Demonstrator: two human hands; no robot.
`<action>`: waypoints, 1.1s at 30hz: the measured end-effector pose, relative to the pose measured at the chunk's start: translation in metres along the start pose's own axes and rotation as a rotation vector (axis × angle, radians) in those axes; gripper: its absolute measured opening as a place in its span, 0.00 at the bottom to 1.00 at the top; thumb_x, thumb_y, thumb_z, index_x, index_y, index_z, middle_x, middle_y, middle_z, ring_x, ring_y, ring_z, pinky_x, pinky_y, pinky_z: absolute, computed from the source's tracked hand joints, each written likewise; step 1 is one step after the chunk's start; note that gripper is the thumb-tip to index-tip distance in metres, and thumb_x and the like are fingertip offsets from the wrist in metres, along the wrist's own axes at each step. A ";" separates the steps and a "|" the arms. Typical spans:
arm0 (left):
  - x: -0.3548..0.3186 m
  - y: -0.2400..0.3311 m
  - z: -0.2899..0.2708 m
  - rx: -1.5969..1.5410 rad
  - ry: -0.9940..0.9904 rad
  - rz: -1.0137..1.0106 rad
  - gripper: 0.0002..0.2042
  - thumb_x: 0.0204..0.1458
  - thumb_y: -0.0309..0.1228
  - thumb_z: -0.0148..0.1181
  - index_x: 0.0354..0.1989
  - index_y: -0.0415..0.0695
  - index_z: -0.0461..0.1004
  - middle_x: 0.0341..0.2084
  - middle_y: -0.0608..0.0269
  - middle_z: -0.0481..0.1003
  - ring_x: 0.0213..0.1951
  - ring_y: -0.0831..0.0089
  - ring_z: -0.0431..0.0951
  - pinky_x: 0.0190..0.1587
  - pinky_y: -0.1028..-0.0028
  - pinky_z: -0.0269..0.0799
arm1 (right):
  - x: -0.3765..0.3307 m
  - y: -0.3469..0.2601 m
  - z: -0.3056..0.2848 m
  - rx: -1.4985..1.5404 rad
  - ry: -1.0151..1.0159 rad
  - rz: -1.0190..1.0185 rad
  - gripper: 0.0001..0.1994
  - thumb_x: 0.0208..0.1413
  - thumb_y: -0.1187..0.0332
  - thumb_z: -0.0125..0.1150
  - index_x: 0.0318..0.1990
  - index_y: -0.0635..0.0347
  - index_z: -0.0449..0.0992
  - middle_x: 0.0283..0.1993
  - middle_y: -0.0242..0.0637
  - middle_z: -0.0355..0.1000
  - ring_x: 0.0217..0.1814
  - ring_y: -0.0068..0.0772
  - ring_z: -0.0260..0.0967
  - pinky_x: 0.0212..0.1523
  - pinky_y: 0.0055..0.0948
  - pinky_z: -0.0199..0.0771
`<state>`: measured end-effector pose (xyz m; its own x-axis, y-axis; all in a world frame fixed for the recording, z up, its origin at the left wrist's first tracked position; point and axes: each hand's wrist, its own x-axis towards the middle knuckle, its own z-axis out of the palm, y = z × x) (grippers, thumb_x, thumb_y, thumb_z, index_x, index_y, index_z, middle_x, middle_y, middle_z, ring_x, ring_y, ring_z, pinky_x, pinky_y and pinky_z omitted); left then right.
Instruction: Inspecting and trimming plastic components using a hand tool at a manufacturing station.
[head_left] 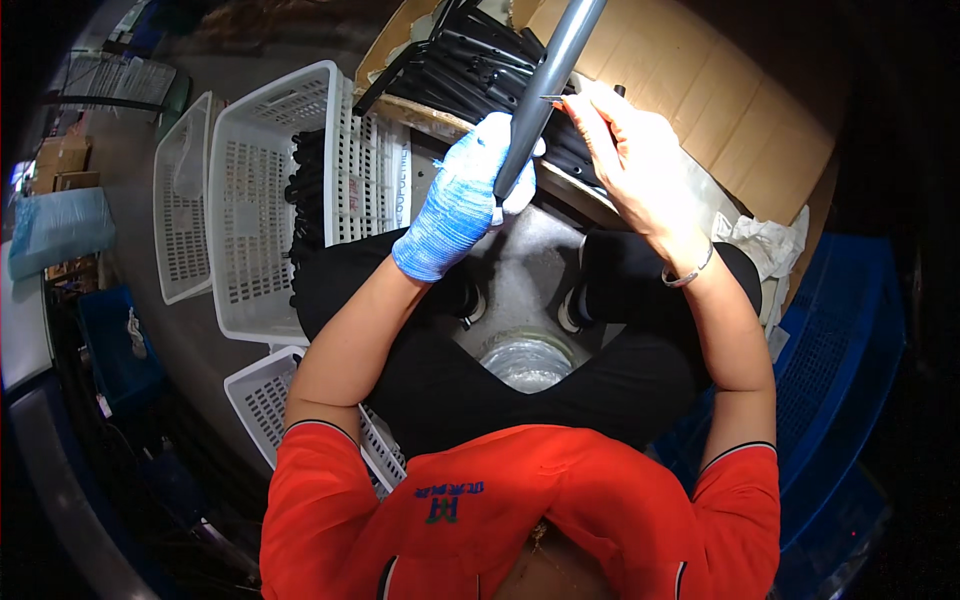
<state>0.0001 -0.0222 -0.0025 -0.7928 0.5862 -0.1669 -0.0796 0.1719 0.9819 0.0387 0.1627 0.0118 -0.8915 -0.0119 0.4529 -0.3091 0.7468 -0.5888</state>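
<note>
My left hand [462, 185], in a blue and white knitted glove, is wrapped round the lower end of a dark grey tube [552, 84]. The tube slants up to the right and runs out of the picture at the top; its lower end looks black. My bare right hand [640, 160] pinches a small thin blade [551, 97] with a bit of red at its base. The blade's tip reaches the side of the tube, a little above my gloved fingers. Most of the blade's handle is hidden in my right fingers.
Beyond my hands a cardboard box [700, 75] holds several black tubular parts [460, 75]. White slatted crates [245, 215] stand at the left, one with black parts [308, 200] in it. Blue crates [850, 330] are at the right, near a white cloth [765, 245].
</note>
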 end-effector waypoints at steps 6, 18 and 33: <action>-0.001 -0.002 0.007 0.041 0.043 0.090 0.11 0.54 0.35 0.44 0.39 0.42 0.68 0.17 0.66 0.66 0.17 0.78 0.63 0.21 0.79 0.59 | 0.000 -0.003 0.001 0.100 -0.009 0.045 0.10 0.60 0.65 0.52 0.39 0.62 0.75 0.19 0.37 0.60 0.19 0.24 0.52 0.22 0.25 0.53; 0.001 -0.006 0.008 -0.036 0.037 0.130 0.19 0.63 0.48 0.35 0.39 0.45 0.66 0.11 0.72 0.62 0.10 0.86 0.56 0.13 0.85 0.50 | -0.005 -0.006 0.000 0.120 -0.029 0.023 0.10 0.61 0.66 0.51 0.40 0.61 0.76 0.21 0.35 0.67 0.22 0.20 0.60 0.24 0.21 0.57; 0.002 -0.012 -0.003 0.485 0.165 0.477 0.18 0.43 0.25 0.59 0.44 0.37 0.66 0.36 0.51 0.68 0.39 0.54 0.72 0.42 0.65 0.69 | -0.017 -0.018 0.015 0.122 -0.168 -0.015 0.08 0.59 0.67 0.54 0.31 0.61 0.72 0.19 0.40 0.62 0.18 0.31 0.61 0.23 0.27 0.62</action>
<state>-0.0022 -0.0255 -0.0146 -0.7583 0.5646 0.3259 0.5483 0.2818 0.7874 0.0549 0.1397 0.0047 -0.9261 -0.1407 0.3501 -0.3513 0.6598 -0.6643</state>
